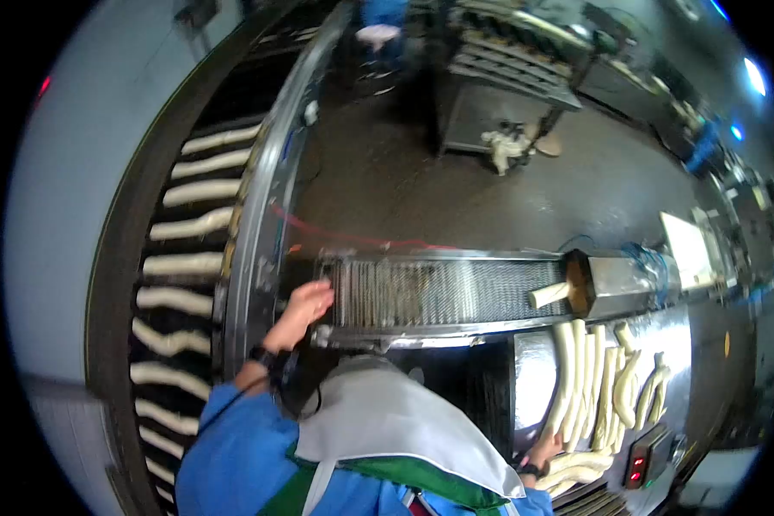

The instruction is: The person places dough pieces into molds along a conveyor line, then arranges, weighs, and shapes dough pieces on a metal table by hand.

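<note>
My left hand (308, 308) is at the near end of a short mesh conveyor (430, 292), fingers stretched out and holding nothing. On the right, my right hand (543, 449) closes around the lower end of a long pale dough strip (564, 370). Part of its fingers is hidden by the dough. Several more dough strips (609, 396) lie side by side on the metal table (537, 361). A short dough piece (549, 295) rests on the mesh conveyor by the outlet of a metal housing (619, 282).
A long dark conveyor (168, 331) on the left carries several dough strips, bordered by a metal rail (258, 189). A device with a red display (649, 456) stands by the table. Farther back are a metal rack (507, 77) and a person in blue (383, 13).
</note>
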The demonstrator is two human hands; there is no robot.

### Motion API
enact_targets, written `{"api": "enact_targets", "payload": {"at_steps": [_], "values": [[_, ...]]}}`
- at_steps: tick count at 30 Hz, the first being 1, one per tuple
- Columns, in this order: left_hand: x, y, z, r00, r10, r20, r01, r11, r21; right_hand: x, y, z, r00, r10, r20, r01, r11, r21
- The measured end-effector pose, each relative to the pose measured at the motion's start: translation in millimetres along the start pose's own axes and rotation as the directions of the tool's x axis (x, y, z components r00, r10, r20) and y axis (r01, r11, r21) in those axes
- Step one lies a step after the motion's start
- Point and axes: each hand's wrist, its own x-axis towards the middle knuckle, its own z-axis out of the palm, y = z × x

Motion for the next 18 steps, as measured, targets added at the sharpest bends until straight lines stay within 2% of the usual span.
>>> {"api": "enact_targets", "payload": {"at_steps": [1, 3, 4, 5, 6, 7, 8, 9, 10, 11, 13, 15, 16, 17, 18], "values": [[-1.2, 4.6, 1.1, 1.000, -0.014, -0.018, 0.013, 0.998, -0.062, -18.5, -3.1, -1.2, 0.985, -0.157, -0.071, 0.149, 0.983, -0.107], [7.2, 7.9, -6.8, 0.998, -0.019, 0.063, 0.038, 0.947, -0.319, -16.1, 15.9, -6.9, 0.933, -0.353, -0.074, 0.306, 0.884, -0.354], [15.8, 12.0, -7.4, 0.997, -0.055, 0.050, 0.071, 0.898, -0.435, -20.5, 4.2, -6.7, 0.952, -0.301, -0.065, 0.228, 0.832, -0.506], [44.2, 10.0, -10.2, 0.989, -0.150, -0.003, 0.114, 0.766, -0.632, 12.7, 32.5, -14.7, 0.893, -0.450, -0.011, 0.306, 0.625, -0.718], [44.8, 30.6, -3.6, 0.985, -0.172, -0.022, 0.092, 0.622, -0.777, 22.3, 27.5, -13.6, 0.886, -0.464, -0.001, 0.291, 0.556, -0.778], [51.2, 48.3, -9.9, 0.992, -0.115, 0.054, 0.101, 0.455, -0.885, 30.2, 22.5, -10.7, 0.891, -0.454, 0.010, 0.277, 0.526, -0.804], [52.3, 63.6, -13.2, 1.000, 0.031, 0.005, -0.004, 0.282, -0.959, 37.8, 16.3, -11.2, 0.898, -0.439, 0.029, 0.270, 0.497, -0.825], [57.9, 73.1, -25.5, 0.963, 0.264, 0.047, 0.027, 0.082, -0.996, 40.3, 7.8, -9.4, 0.900, -0.433, 0.050, 0.275, 0.476, -0.835], [37.8, 100.6, -16.9, 0.962, 0.248, -0.113, -0.052, -0.241, -0.969, 41.5, -0.7, -6.6, 0.902, -0.425, 0.072, 0.283, 0.458, -0.843], [25.6, 109.6, -11.8, 0.913, 0.348, -0.212, -0.104, -0.303, -0.947, 43.0, -9.0, -3.9, 0.899, -0.426, 0.099, 0.301, 0.438, -0.847], [9.5, 110.0, 4.2, 0.769, 0.604, -0.211, 0.011, -0.343, -0.939, 44.3, -23.6, 5.5, 0.882, -0.447, 0.146, 0.345, 0.405, -0.847], [8.1, 88.7, 29.9, 0.873, 0.485, -0.046, 0.107, -0.282, -0.953, 45.3, -35.9, 21.3, 0.863, -0.467, 0.194, 0.396, 0.385, -0.834], [18.2, 62.0, 42.3, 0.917, 0.396, 0.056, 0.128, -0.156, -0.979, 42.5, -41.5, 31.6, 0.850, -0.475, 0.227, 0.429, 0.376, -0.822], [30.8, 27.5, 54.7, 0.948, 0.282, 0.145, 0.161, -0.032, -0.986, 36.3, -48.8, 41.9, 0.831, -0.487, 0.269, 0.471, 0.361, -0.805], [33.5, 0.6, 70.0, 0.987, 0.043, 0.156, 0.153, 0.058, -0.986, 30.9, -56.7, 51.2, 0.804, -0.504, 0.314, 0.522, 0.347, -0.779]]}}
